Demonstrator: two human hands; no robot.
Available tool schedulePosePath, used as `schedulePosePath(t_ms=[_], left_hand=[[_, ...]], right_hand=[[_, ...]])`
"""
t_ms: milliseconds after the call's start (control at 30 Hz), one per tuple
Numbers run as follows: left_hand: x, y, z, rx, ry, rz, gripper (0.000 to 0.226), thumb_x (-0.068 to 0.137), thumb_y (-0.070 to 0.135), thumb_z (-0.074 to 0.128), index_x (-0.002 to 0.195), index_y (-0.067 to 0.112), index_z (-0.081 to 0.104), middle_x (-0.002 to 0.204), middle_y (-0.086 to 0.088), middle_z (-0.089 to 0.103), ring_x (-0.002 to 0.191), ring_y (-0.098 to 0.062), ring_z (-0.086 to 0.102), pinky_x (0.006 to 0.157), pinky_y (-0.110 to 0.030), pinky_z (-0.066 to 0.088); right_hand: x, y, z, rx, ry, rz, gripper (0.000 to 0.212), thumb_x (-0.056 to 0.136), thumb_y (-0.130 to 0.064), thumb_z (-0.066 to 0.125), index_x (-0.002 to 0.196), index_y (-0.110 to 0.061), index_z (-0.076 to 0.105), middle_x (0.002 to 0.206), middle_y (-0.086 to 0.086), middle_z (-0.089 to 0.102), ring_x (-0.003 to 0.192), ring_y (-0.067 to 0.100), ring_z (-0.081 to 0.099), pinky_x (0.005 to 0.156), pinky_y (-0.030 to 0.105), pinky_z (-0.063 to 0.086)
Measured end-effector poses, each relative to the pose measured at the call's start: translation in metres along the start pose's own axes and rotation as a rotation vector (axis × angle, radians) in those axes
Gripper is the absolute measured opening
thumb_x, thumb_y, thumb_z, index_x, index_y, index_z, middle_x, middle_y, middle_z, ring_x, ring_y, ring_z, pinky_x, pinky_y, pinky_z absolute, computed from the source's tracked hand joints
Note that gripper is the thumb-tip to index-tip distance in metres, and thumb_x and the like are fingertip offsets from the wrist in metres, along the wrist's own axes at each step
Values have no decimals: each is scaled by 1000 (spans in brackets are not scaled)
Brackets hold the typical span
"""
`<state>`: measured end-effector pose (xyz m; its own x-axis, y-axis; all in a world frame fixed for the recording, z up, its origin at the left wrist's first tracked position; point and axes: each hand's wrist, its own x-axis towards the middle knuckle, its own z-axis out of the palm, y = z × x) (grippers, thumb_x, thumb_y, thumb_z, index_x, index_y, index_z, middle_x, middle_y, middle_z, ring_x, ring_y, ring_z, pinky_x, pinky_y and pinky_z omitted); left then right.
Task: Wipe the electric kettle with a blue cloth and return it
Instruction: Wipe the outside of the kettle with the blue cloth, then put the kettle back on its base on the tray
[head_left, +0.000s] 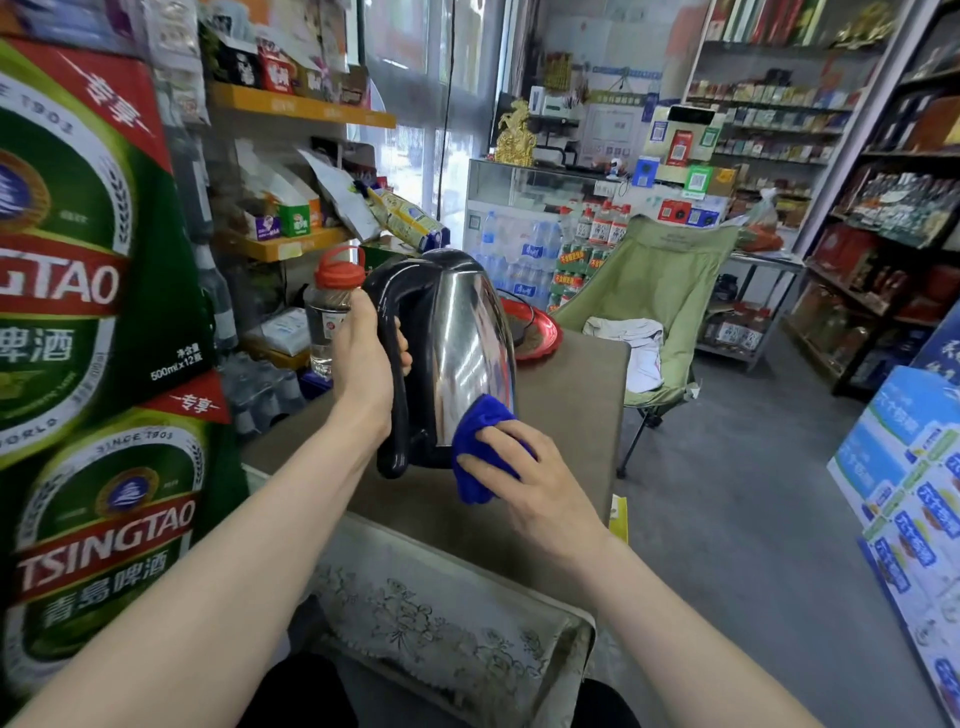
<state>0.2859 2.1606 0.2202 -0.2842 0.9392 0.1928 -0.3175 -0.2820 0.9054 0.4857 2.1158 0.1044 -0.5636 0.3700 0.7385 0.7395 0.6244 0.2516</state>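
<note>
The shiny steel electric kettle (467, 343) is gripped by its black handle in the left hand (363, 358); a folded blue cloth (480, 447) is pressed against its lower side by the right hand (524, 478), above the brown table (571, 395)

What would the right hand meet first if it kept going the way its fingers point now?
Almost at once the blue cloth under the right hand, then the lower steel wall of the kettle it is pressed against. The left hand holds the handle. Depth is hard to judge here.

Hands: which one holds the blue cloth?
The right hand presses the blue cloth against the steel electric kettle; the left hand grips its black handle instead.
</note>
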Motion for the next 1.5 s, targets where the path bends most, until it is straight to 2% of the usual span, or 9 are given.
schedulePosePath(t_ms=[167,300,433,600,800,1067,1200,1333,1500], left_hand=[[-3,-11,-11,73,59,26,48,97,56,37,72,19,55,55,6,53,46,-8,47,52,-26,41],[-3,-7,-19,162,42,108,45,90,60,50,68,21,50,51,9,50,45,-7,45,50,-23,41],[-1,-4,-25,169,-15,118,36,83,54,65,69,23,52,48,11,48,46,-7,44,50,-22,42],[8,-13,-17,163,-108,145,29,82,54,66,74,27,58,50,12,49,48,-8,46,53,-27,43],[38,-53,7,98,-196,101,28,80,54,67,70,29,58,51,10,49,49,-8,45,52,-25,39],[118,-116,49,369,-282,221,16,94,54,44,93,39,47,65,8,49,60,-10,51,65,-27,45],[147,-111,75,564,-355,207,8,100,43,40,106,38,39,99,14,52,91,10,52,87,-10,40],[169,-76,101,705,-441,70,14,101,34,44,112,27,41,102,24,49,90,30,44,77,4,31],[185,-21,130,827,-519,-112,24,97,42,51,119,32,47,101,17,55,99,-9,51,82,-28,36]], right_hand=[[-22,-2,8,27,-143,140,45,81,-1,47,115,-7,74,130,14,59,122,32,47,109,37,40],[-37,6,11,75,-553,316,47,81,-5,45,119,-8,73,130,18,63,121,34,49,99,45,55],[-14,18,-11,398,-951,612,58,90,-21,67,147,-17,55,155,8,44,143,28,42,119,26,27],[30,57,-28,585,-366,1158,22,102,-23,52,110,-21,72,121,2,71,116,20,64,106,40,49],[41,98,4,1231,-318,1731,62,101,-64,39,129,-14,62,100,7,68,92,24,66,81,45,59],[30,174,72,1277,-290,1841,78,93,-76,43,141,-17,57,133,17,62,103,26,63,82,43,53],[51,213,66,1222,-255,1890,70,98,-68,41,142,-16,57,141,16,59,119,28,60,90,46,53],[80,239,36,1174,-269,1891,58,102,-64,39,136,-23,61,137,13,62,108,21,62,84,41,52],[111,253,-20,1136,-268,1971,50,101,-62,43,129,-27,65,132,5,66,112,19,64,85,39,52]])
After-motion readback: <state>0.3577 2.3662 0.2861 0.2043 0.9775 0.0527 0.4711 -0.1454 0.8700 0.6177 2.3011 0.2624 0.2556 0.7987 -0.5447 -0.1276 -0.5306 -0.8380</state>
